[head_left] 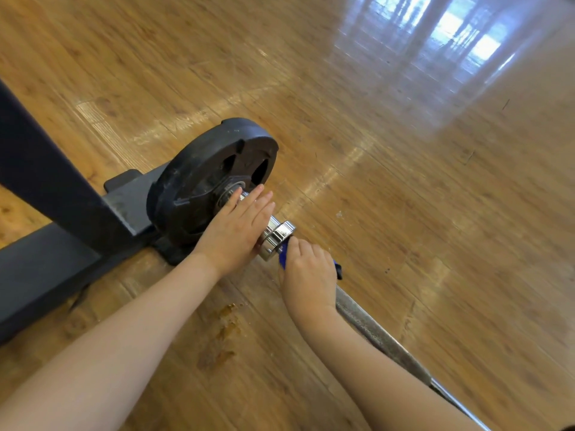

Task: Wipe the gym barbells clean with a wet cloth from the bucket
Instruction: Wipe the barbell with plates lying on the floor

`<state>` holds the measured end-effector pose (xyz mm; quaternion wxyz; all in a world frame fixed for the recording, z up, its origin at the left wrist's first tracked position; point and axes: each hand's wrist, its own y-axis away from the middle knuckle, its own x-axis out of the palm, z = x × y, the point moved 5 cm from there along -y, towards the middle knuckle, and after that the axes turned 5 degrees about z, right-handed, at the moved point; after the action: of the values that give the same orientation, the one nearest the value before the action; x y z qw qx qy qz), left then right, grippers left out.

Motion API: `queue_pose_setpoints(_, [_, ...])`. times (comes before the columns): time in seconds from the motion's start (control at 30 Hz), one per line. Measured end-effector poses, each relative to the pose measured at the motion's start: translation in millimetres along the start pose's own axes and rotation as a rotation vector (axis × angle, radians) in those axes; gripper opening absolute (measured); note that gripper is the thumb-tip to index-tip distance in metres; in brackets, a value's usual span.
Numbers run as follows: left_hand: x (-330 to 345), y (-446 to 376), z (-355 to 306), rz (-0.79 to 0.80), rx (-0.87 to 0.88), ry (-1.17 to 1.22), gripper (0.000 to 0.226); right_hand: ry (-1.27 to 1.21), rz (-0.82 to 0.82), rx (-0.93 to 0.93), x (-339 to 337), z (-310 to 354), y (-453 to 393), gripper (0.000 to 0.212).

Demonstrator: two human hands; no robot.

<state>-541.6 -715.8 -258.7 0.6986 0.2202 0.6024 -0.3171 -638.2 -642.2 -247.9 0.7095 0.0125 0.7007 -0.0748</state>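
While the left hand (234, 231) lies flat-fingered on the barbell (367, 321) sleeve at frame centre, the right hand (306, 275) grips a blue cloth (283, 256) around the shaft.

Cloth (282, 258): we see only two blue scraps, either side of the right hand (308, 275); the rest is hidden beneath it.

Bar (382, 337): covered where the right hand and forearm cross it; cut off at the bottom edge.

Sleeve (275, 227): mostly hidden under the left hand (236, 231); only the chrome collar (278, 241) shows clearly.

Plate (211, 178): its lower part is masked by the left hand.

Frame (46, 194): cut off at the left edge.

Floor (435, 73): blurred far off; we cannot make out the reflected windows.

Both forearms run off the bottom edge.
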Motion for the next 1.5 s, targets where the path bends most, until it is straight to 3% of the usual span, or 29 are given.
queue_pose_setpoints(0.07, [0.0, 0.4, 2.6, 0.001, 0.01, -0.026, 0.079, -0.041, 0.064, -0.022, -3.5, -14.3, 14.2, 0.041])
queue_pose_setpoints(0.2, [-6.3, 2.0, 2.2, 0.055, -0.007, -0.052, 0.085, -0.072, 0.24, -0.011, -23.6, -34.0, 12.9, 0.019])
queue_pose_setpoints(0.27, [-5.1, 3.7, 0.1, 0.121, -0.029, -0.088, 0.081, -0.208, 0.097, -0.053, -44.4, -22.1, -4.9, 0.019])
queue_pose_setpoints(0.33, [-9.8, 7.1, 3.6, 0.087, -0.129, -0.093, 0.079, -0.318, -0.015, -0.212, -57.2, 3.8, -18.2, 0.012])
queue_pose_setpoints(0.4, [-9.8, 11.5, 6.6, 0.145, -0.206, -0.059, 0.074, -0.26, 0.086, -0.412, -44.2, 24.8, -23.2, 0.023])
queue_pose_setpoints(0.47, [-10.6, 12.3, 8.4, 0.2, -0.246, -0.034, 0.069, -0.133, 0.136, -0.48, -31.2, 24.5, -24.5, 0.034])
queue_pose_setpoints(0.63, [-16.3, 22.1, 13.2, 0.256, -0.224, -0.049, 0.063, -0.291, 0.138, -0.204, -27.2, 0.7, -40.1, 0.025])
queue_pose_setpoints(0.77, [-19.3, 32.0, 19.0, 0.316, -0.19, -0.123, 0.062, -0.063, 0.054, -0.481, -19.4, 22.7, -22.0, 0.024])
queue_pose_setpoints(0.83, [-26.1, 37.9, 19.5, 0.332, -0.222, -0.105, 0.063, -0.016, 0.032, -0.526, -17.2, 19.6, -16.0, 0.03])
queue_pose_setpoints(1.03, [-26.7, 54.1, 12.0, 0.382, -0.298, -0.06, 0.073, -0.171, 0.243, -0.312, -16.6, 12.5, -23.1, 0.049])
queue_pose_setpoints(1.13, [-26.0, 49.5, 6.5, 0.386, -0.277, -0.064, 0.071, -0.091, 0.231, -0.394, -17.5, 20.6, -13.9, 0.044])
queue_pose_setpoints(1.23, [-29.5, 41.7, 5.8, 0.371, -0.261, -0.083, 0.07, -0.014, 0.256, -0.51, -15.8, 11.5, -8.8, 0.053])
queue_pose_setpoints(1.4, [-28.0, 39.4, 2.5, 0.371, -0.264, -0.067, 0.074, -0.34, 0.291, -0.177, -19.1, -0.2, -24.7, 0.047])
queue_pose_setpoints(1.5, [-24.0, 42.0, 2.3, 0.383, -0.257, -0.076, 0.074, -0.197, 0.251, -0.229, -19.4, 11.1, -23.5, 0.044])
